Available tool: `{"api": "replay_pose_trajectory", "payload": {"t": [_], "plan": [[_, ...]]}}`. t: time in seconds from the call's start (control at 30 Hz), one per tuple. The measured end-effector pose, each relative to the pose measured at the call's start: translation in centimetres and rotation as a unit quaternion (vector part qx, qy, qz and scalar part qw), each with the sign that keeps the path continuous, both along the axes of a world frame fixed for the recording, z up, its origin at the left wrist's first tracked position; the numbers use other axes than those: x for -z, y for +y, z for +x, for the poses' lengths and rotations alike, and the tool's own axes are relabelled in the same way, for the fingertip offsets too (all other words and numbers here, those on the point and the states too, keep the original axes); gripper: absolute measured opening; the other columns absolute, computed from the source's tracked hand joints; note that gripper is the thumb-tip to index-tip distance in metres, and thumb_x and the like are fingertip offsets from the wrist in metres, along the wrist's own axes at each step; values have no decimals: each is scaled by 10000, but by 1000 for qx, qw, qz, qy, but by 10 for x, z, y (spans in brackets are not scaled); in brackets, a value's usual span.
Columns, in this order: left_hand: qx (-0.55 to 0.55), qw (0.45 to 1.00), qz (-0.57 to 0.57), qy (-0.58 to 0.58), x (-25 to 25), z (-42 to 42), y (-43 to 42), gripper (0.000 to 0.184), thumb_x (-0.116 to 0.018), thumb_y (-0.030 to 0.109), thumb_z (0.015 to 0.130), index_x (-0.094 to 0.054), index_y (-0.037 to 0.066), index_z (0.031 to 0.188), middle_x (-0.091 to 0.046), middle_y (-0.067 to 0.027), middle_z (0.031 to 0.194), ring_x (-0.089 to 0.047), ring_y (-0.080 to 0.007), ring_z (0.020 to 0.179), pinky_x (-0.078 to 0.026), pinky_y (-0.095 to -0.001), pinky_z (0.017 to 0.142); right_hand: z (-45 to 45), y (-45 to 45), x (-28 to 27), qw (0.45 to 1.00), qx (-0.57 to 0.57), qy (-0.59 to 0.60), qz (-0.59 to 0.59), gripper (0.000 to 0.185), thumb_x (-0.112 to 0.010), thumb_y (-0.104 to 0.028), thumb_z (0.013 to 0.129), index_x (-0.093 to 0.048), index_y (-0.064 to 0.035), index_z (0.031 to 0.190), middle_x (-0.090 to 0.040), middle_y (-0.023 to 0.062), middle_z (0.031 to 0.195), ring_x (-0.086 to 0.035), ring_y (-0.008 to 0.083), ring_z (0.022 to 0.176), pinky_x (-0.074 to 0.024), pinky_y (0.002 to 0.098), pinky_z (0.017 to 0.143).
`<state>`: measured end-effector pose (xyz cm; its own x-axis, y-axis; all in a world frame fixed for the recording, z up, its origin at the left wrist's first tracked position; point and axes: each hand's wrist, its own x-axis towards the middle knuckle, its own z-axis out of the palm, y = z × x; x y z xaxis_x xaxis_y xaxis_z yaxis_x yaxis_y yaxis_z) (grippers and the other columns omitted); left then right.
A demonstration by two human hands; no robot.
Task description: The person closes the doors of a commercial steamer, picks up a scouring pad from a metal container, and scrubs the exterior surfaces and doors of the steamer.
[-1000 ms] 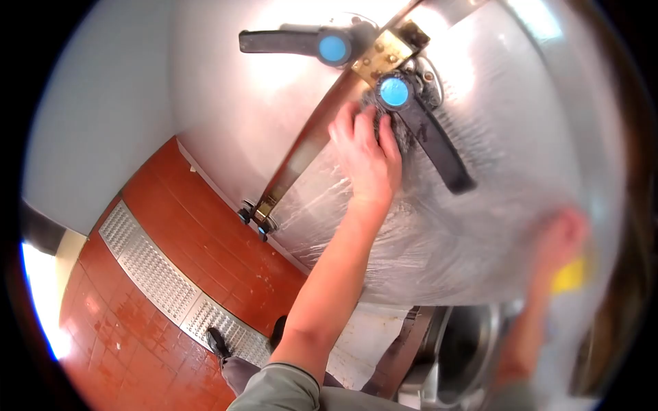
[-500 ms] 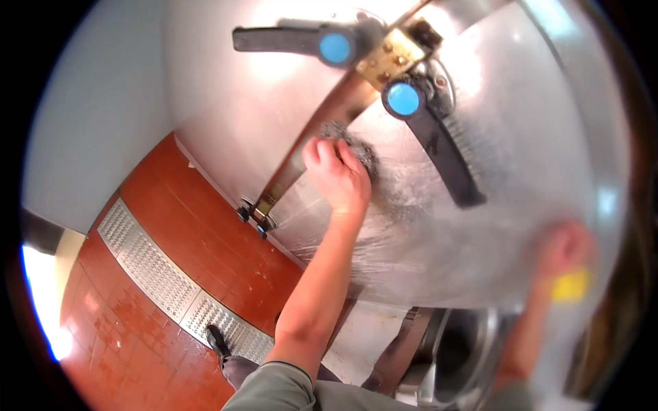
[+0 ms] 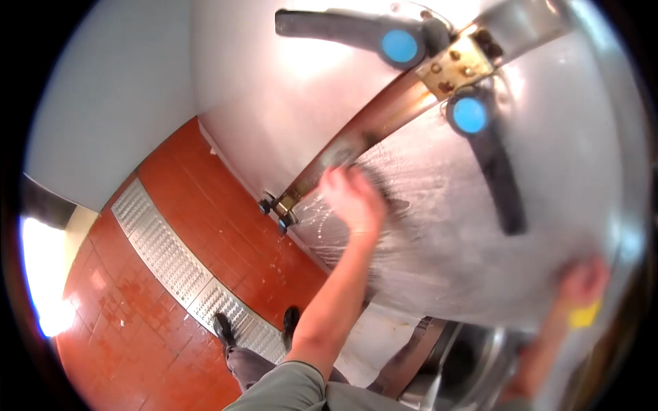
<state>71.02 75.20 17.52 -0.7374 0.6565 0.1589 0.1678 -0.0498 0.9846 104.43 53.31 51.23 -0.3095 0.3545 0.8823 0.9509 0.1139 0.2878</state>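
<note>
My left hand (image 3: 356, 198) is closed around a steel wool scourer (image 3: 375, 179), pressed to a metal door panel (image 3: 439, 253). Motion smears both the fingers and the scourer. Wet, foamy streaks spread over the metal around that hand, close beside the seam strip (image 3: 370, 127) between two panels. Farther right, my right hand (image 3: 582, 281) is at the panel's right-hand side, too blurred to show how its fingers lie. Something yellow (image 3: 584, 315) shows by its wrist.
Two black lever handles with blue caps, an upper one (image 3: 329, 26) and a lower one (image 3: 497, 181), project near a brass-coloured bracket (image 3: 456, 65). Red floor tiles (image 3: 116, 308) and a perforated metal drain cover (image 3: 164, 243) lie below. A round metal vessel (image 3: 473, 356) stands at lower right.
The whole view has shifted, so the panels and handles appear farther right and lower. My left hand has moved the scourer away from the lower handle, toward the seam's lower end.
</note>
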Motion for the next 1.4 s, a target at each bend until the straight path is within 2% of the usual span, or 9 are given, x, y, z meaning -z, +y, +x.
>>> {"api": "replay_pose_trajectory", "payload": {"t": [0.1, 0.2, 0.33, 0.57, 0.8, 1.03, 1.23, 1.33, 1.4], "plan": [[35, 986, 160, 6, -103, 5, -12, 168, -596, 76, 915, -581, -29, 1045, -541, -270, 1184, -504, -428, 1107, -410, -503, 965, 18, -14, -9, 999, 13, -15, -46, 162, -602, 92, 883, -677, 49, 1020, -659, 144, 958, -633, 261, 876, -548, 353, 784], [-11, 993, 114, 32, -39, 2, 9, 169, -581, 76, 924, -571, -44, 1043, -543, -270, 1157, -505, -422, 1094, -415, -497, 953, 33, -23, -15, 999, 22, -19, -35, 153, -614, 97, 889, -677, 60, 1023, -661, 151, 966, -638, 257, 892, -550, 346, 803], [-1, 988, -134, -73, 90, -11, 17, 168, -542, 132, 976, -576, -31, 1003, -558, -235, 1039, -531, -417, 988, -433, -515, 879, -3, -6, -7, 1000, 1, -4, -7, 143, -624, 94, 891, -680, 67, 1020, -665, 157, 973, -645, 261, 914, -554, 349, 826], [-9, 986, 166, 16, -89, -6, 17, 160, -599, 113, 904, -598, 3, 1021, -596, -198, 1113, -527, -384, 1054, -412, -489, 933, -15, -11, -12, 992, 47, -110, -32, 137, -628, 70, 896, -687, 65, 1020, -676, 155, 995, -650, 266, 923, -556, 356, 841], [10, 996, -89, -5, 98, -8, 23, 249, -527, 187, 981, -600, -37, 1062, -618, -231, 1005, -550, -411, 979, -436, -508, 881, 2, -19, 7, 996, 10, -88, -30, 148, -631, 69, 875, -687, 58, 1011, -677, 151, 954, -641, 288, 859, -553, 390, 797], [-5, 977, 211, 31, -170, -5, 16, 249, -567, 85, 919, -574, -45, 1131, -576, -226, 1112, -530, -419, 1055, -421, -513, 952, -7, -19, 16, 998, -12, -52, -45, 184, -620, 81, 861, -690, 57, 1030, -685, 168, 988, -647, 323, 928, -547, 409, 823], [0, 994, 109, 23, -36, 12, -1, 304, -504, 105, 995, -486, -79, 1236, -516, -277, 1197, -519, -438, 1095, -429, -489, 975, -14, -14, 20, 998, -4, -67, -9, 179, -616, 77, 857, -689, 71, 1020, -683, 181, 990, -645, 328, 893, -550, 393, 793], [55, 987, 143, 40, -79, 35, -34, 415, -542, 58, 964, -431, -79, 1340, -429, -306, 1408, -439, -469, 1282, -367, -520, 1083, -18, -9, 22, 997, -36, -67, -16, 178, -618, 81, 853, -687, 77, 1017, -682, 186, 987, -645, 328, 883, -550, 390, 779], [88, 951, 296, 17, -124, 50, -44, 590, -657, 52, 803, -460, -55, 1348, -437, -289, 1443, -411, -461, 1347, -321, -571, 1121, -16, -8, 21, 997, -46, -60, -16, 176, -616, 86, 852, -685, 78, 1014, -681, 187, 982, -644, 326, 883, -549, 388, 774]]}}
